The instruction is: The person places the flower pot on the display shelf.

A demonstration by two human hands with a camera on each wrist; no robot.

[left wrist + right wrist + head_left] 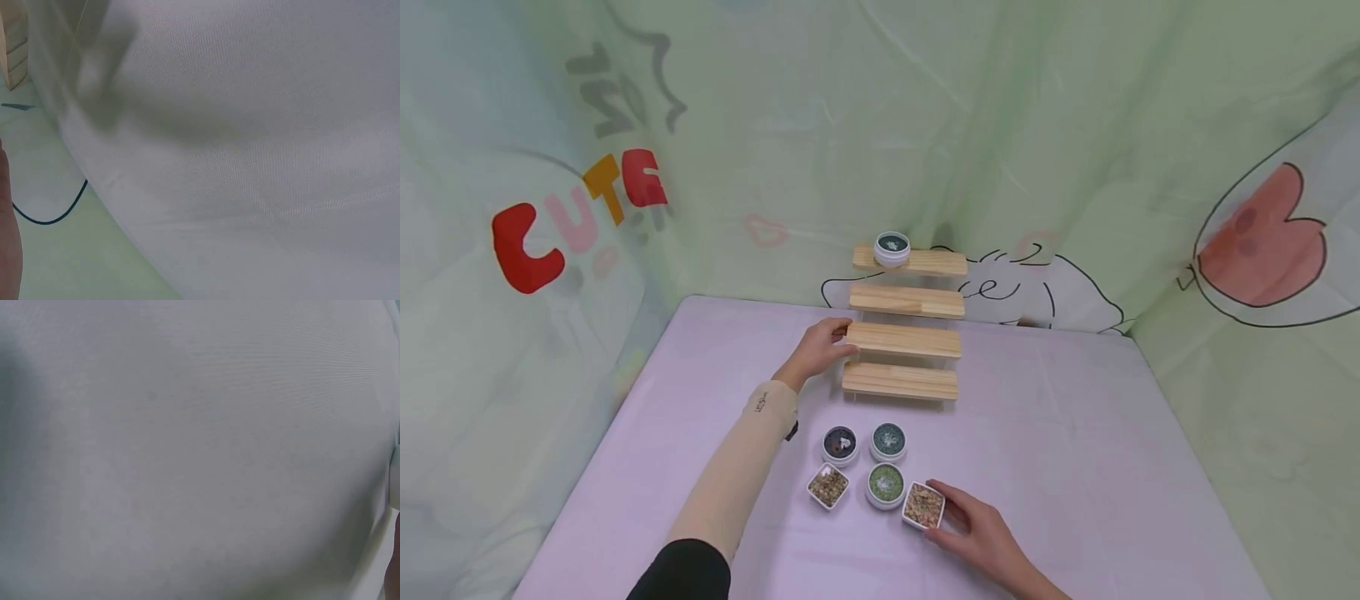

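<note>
A tiered stand of pale wooden planks on clear supports stands toward the back of the table. My left hand grips its left side by the third plank from the top, thumb at the front and fingers behind. In the left wrist view only an edge of that hand shows. Low in the head view, my right hand holds a small square white pot of tan chips between thumb and fingers. Beside this pot is a round white pot with green filling. The right wrist view shows mostly cloth.
Left of the green one lies a square pot of brown chips. Behind them are a dark-filled round pot and a teal-filled round pot. Another round pot sits on the top plank. Printed curtains hang around the lilac tablecloth.
</note>
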